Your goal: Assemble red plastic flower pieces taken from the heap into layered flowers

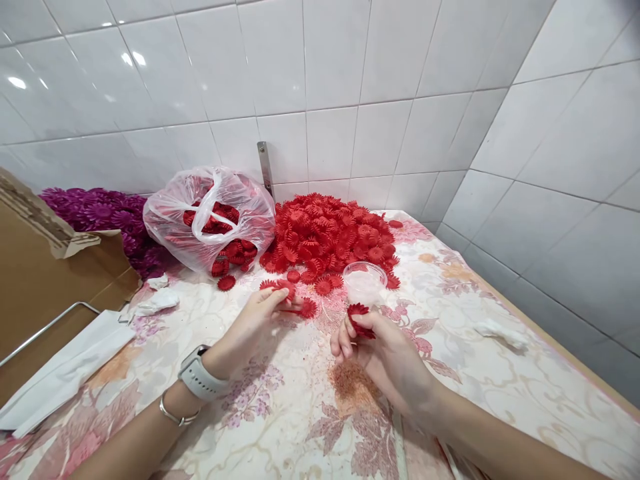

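My left hand (263, 313) is over the table with its thumb and fingers closed on a red artificial flower (286, 287). Another red flower (309, 308) is at its fingertips; whether it is held or lies on the cloth I cannot tell. My right hand (377, 347) pinches a darker red flower (361, 320) between thumb and curled fingers, above the tablecloth. Just beyond it stands a small clear plastic tub (365, 283) with whitish contents. Behind both hands a large heap of red flowers (330, 233) rests against the tiled wall.
A translucent plastic bag (170, 213) of red flowers sits left of the heap, beside a purple flower pile (110, 217). An open cardboard box (60, 267) and white paper (70, 373) occupy the left. A crumpled white scrap (501, 333) lies right on the floral tablecloth (480, 400).
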Available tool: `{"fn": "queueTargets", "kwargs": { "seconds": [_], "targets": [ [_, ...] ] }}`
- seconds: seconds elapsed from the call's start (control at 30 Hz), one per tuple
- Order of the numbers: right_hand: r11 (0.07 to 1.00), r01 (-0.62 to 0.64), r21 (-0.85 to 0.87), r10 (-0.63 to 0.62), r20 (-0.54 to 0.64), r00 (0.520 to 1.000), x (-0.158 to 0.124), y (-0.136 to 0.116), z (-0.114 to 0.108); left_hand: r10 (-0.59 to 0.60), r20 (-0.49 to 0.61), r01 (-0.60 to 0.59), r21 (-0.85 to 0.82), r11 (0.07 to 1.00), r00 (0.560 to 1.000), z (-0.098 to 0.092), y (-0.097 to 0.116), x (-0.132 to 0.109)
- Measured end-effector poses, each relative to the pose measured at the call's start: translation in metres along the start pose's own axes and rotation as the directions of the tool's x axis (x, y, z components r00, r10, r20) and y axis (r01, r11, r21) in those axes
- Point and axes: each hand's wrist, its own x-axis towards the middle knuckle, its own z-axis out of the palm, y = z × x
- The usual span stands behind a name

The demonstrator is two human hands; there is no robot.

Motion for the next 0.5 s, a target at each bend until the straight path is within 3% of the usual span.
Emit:
{"fn": "queueTargets", "kwargs": {
  "seconds": [0.03,0.17,0.2,0.27,0.33,0.4,0.47,0.5],
  "targets": [
    [1.000,0.007,-0.029,-0.006,0.011,1.000,-0.001,0.001,0.000,0.054,-0.054,-0.042,0.212,0.976,0.997,-0.006,-0.001,0.004],
    [0.994,-0.014,-0.107,0.020,0.057,0.998,-0.001,0.008,-0.001,0.161,-0.129,-0.078,0.491,0.868,0.979,-0.027,-0.004,0.012],
    [0.992,-0.017,-0.128,0.026,0.069,0.997,0.000,0.009,-0.001,0.211,-0.142,-0.087,0.597,0.798,0.967,-0.030,-0.003,0.011],
    [0.986,-0.026,-0.166,0.040,0.084,0.996,0.001,0.011,-0.002,0.333,-0.161,-0.049,0.838,0.543,0.929,-0.032,0.003,0.009],
    [0.979,-0.033,-0.203,0.053,0.097,0.994,0.001,0.012,-0.003,0.458,-0.133,0.036,0.976,0.214,0.879,-0.029,0.017,0.002],
    [0.973,-0.029,-0.227,0.056,0.113,0.992,0.000,0.013,-0.004,0.564,-0.011,0.038,0.999,-0.035,0.825,-0.022,0.035,-0.011],
    [0.969,-0.010,-0.245,0.041,0.123,0.992,0.000,0.013,-0.004,0.579,0.260,-0.136,0.959,-0.249,0.773,-0.015,0.049,-0.034],
    [0.966,0.010,-0.259,0.022,0.119,0.993,-0.001,0.013,-0.004,0.519,0.415,-0.247,0.899,-0.362,0.747,-0.011,0.051,-0.049]
  ]
}}
